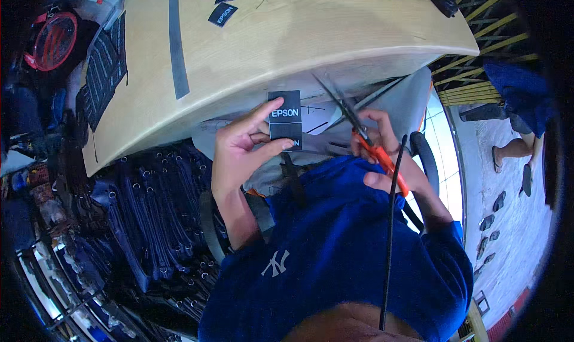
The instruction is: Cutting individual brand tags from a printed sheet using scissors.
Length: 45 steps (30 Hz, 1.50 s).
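My left hand [239,147] pinches a strip of black printed labels [284,116] between thumb and fingers, holding it upright in front of my chest. My right hand [391,156] grips orange-handled scissors [359,129], their dark blades pointing up and left toward the strip, a short way to its right. Both hands hover just below the near edge of a light wooden table [251,49]. Similar black labels [222,13] lie on the tabletop farther away.
A grey strip [177,43] lies along the table. Dark blue straps with metal rings [149,216] hang piled at the left. A red round object [54,40] sits far left. Another person's legs [514,144] and sandals show at right.
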{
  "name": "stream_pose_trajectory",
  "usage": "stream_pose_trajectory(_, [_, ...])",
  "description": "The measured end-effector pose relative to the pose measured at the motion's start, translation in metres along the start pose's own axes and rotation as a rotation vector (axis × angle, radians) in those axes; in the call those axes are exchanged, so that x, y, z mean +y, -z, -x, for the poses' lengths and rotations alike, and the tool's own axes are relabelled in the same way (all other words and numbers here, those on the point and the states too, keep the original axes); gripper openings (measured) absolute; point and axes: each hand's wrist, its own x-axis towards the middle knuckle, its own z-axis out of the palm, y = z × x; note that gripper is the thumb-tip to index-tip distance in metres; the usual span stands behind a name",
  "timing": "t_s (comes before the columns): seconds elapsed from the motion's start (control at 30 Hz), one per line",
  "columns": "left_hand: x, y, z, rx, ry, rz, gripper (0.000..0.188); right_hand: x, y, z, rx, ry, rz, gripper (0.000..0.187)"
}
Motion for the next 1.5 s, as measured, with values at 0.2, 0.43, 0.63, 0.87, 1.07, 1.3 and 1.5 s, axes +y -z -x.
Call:
stream_pose_trajectory(0.2, [0.002, 0.007, -0.002, -0.135, 0.02, -0.033, 0.065, -0.005, 0.012, 0.013, -0.177, -0.237, 0.149, 0.108])
stream_pose_trajectory(0.43, [-0.004, 0.003, -0.007, -0.309, 0.011, -0.081, 0.064, -0.013, 0.016, 0.008, -0.287, -0.196, 0.132, 0.079])
stream_pose_trajectory(0.63, [0.004, -0.002, -0.01, -0.364, 0.044, -0.127, 0.066, -0.016, 0.015, 0.005, -0.315, -0.207, 0.059, 0.069])
stream_pose_trajectory(0.87, [0.002, -0.01, -0.009, -0.381, 0.135, 0.062, 0.064, -0.013, 0.015, 0.004, -0.308, -0.178, 0.087, 0.063])
stream_pose_trajectory(1.07, [0.007, -0.01, -0.011, -0.43, 0.139, -0.025, 0.062, -0.014, 0.014, 0.004, -0.29, -0.267, 0.115, 0.062])
stream_pose_trajectory(1.3, [0.005, -0.011, -0.012, -0.446, 0.11, 0.035, 0.061, -0.015, 0.013, 0.003, -0.29, -0.23, 0.118, 0.061])
stream_pose_trajectory(1.5, [0.001, -0.013, -0.01, -0.404, 0.153, 0.106, 0.062, -0.017, 0.011, 0.003, -0.243, -0.297, 0.062, 0.058])
